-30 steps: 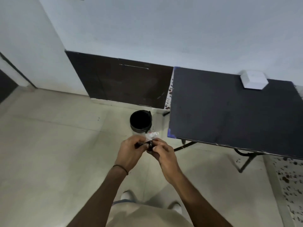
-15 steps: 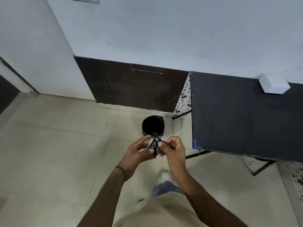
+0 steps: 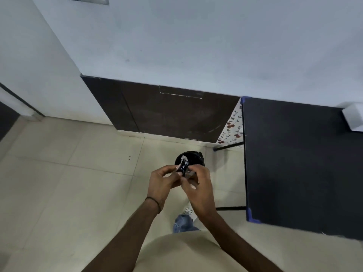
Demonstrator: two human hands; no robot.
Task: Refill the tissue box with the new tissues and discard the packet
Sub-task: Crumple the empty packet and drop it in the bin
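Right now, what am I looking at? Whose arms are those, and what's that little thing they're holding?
There is no robot here. A person wears a camera on their head, so the picture looks down, as if through their eyes, at their own arms and the floor.

The left hand and the right hand together pinch a small crumpled packet, dark with some clear plastic. It is the empty wrapper the new tissues came in.

Just past the hands, on the tiled floor, stands a round black bin. The packet is held near it, in front of its opening, not yet dropped.

To the right is a black table. A white box sits on its far edge, partly cut off by the picture, so I can't tell much about it.
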